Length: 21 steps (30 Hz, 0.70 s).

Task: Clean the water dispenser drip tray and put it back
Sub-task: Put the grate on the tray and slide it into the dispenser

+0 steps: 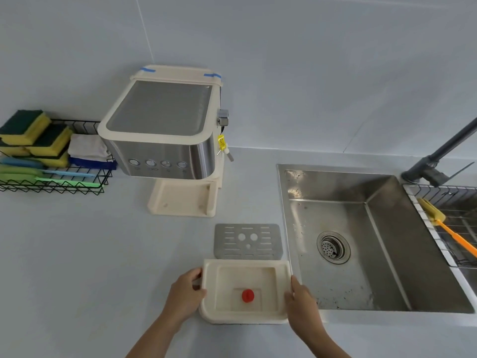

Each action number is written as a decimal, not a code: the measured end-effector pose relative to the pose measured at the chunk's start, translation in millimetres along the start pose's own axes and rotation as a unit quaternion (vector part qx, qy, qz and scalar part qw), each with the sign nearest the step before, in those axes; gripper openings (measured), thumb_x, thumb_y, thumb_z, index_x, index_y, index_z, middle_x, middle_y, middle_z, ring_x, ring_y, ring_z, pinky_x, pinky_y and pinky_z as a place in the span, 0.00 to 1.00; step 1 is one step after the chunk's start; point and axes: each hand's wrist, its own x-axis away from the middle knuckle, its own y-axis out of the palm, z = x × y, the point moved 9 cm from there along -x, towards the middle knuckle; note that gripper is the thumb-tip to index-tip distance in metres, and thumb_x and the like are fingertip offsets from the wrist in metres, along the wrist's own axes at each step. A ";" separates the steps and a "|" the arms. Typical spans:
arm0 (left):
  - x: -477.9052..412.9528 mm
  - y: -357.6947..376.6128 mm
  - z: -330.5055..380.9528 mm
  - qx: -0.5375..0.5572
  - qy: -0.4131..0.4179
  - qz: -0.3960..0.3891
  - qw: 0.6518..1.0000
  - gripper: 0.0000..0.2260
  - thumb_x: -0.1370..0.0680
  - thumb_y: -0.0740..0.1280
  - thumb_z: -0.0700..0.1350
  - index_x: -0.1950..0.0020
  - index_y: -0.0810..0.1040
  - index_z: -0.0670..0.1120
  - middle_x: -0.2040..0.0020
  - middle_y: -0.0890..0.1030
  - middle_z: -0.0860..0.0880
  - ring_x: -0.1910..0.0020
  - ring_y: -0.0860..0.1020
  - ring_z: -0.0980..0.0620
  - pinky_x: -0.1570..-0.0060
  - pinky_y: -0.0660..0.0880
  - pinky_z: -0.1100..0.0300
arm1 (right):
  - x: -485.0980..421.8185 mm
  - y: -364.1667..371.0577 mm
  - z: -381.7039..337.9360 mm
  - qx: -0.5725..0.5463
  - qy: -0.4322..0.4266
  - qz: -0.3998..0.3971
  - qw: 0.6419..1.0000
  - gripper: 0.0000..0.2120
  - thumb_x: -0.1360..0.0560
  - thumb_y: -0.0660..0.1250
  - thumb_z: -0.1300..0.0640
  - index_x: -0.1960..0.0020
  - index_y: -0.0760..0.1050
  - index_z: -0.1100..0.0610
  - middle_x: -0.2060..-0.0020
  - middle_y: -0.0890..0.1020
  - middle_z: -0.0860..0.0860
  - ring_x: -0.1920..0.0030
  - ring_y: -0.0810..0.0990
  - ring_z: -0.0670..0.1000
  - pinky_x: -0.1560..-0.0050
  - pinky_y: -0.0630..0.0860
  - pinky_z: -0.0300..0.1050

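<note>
Each hand, left hand (184,297) and right hand (302,301), grips the drip tray (210,315) holding a red float (248,295).

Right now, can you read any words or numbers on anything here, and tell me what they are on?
No text here is clear enough to read.
Yellow tag on the side of the water dispenser: dark print, too small and blurred.
Small marks under the dispenser's four round buttons: too blurred.
Row of marks along the right edge of the dispenser's top: too faint.
Drip tray, metal grate, sponges: no writing visible.
</note>
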 end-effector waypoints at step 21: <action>-70.9 8.4 92.3 -0.001 -0.070 -0.008 0.998 0.22 0.23 0.54 0.36 0.29 0.59 0.39 0.28 0.65 0.41 0.32 0.66 0.42 0.35 0.66 0.52 | -87.3 -40.6 -61.2 -0.177 0.062 -0.063 0.980 0.08 0.29 0.53 0.71 0.61 0.65 0.60 0.65 0.65 0.51 0.65 0.64 0.48 0.64 0.62 0.39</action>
